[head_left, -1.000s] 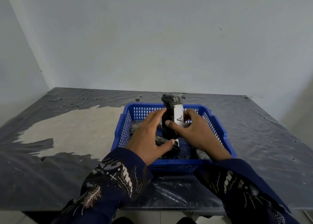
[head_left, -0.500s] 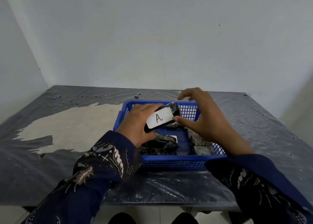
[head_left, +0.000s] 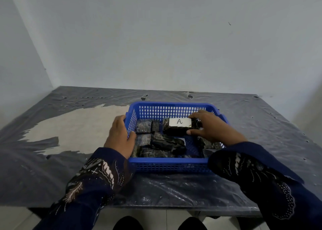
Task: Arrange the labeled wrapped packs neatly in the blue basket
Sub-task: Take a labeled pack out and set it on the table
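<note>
The left hand point(head_left: 120, 137) is now gripping the blue basket point(head_left: 170, 105) instead; the right hand point(head_left: 214, 130), holding pack A point(head_left: 179, 127), is laying it flat.

Plastic sheet point(head_left: 271, 132) covers the table point(head_left: 34, 160) (pale patch point(head_left: 83, 125) at left), white wall point(head_left: 156, 38) behind.

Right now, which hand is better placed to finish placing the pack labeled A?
The right hand: it grips the pack labeled A at the back of the blue basket. The left hand only holds the basket's left rim.
</note>
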The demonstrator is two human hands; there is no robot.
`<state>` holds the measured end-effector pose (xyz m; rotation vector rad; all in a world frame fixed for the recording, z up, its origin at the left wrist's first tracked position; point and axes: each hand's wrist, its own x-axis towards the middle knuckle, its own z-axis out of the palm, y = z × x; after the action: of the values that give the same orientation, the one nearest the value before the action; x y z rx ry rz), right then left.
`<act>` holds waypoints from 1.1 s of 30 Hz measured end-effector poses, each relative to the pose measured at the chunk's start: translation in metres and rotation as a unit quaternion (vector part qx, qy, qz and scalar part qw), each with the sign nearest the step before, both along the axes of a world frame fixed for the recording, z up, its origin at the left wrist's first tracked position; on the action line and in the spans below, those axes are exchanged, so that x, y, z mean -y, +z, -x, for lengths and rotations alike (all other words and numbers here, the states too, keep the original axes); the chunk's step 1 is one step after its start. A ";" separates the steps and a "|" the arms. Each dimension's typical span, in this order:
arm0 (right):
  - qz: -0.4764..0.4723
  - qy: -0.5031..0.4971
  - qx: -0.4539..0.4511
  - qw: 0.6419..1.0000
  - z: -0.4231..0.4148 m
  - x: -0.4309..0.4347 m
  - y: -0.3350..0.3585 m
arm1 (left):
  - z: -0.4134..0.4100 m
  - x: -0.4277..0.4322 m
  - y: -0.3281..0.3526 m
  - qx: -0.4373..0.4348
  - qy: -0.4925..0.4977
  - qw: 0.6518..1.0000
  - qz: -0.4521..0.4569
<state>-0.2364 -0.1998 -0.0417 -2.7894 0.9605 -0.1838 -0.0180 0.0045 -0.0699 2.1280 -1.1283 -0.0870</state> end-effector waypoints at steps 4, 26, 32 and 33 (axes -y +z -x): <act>0.000 0.000 -0.010 1.000 -0.015 0.000 -0.005 | 0.001 0.001 -0.004 -0.061 0.006 0.998 -0.018; -0.006 -0.002 -0.166 0.986 -0.031 0.000 -0.005 | 0.005 -0.001 -0.004 -0.058 0.026 0.998 -0.018; 0.010 -0.012 -0.099 0.995 -0.025 -0.019 -0.007 | 0.005 -0.001 -0.004 -0.057 0.022 0.998 -0.017; 0.019 0.004 -0.047 0.999 -0.025 -0.026 -0.004 | 0.005 -0.001 -0.003 -0.058 0.023 0.998 -0.018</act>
<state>-0.2115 -0.1734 -0.0460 -2.8592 0.9762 -0.0714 -0.0228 0.0057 -0.0731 2.1488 -1.0174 -0.2087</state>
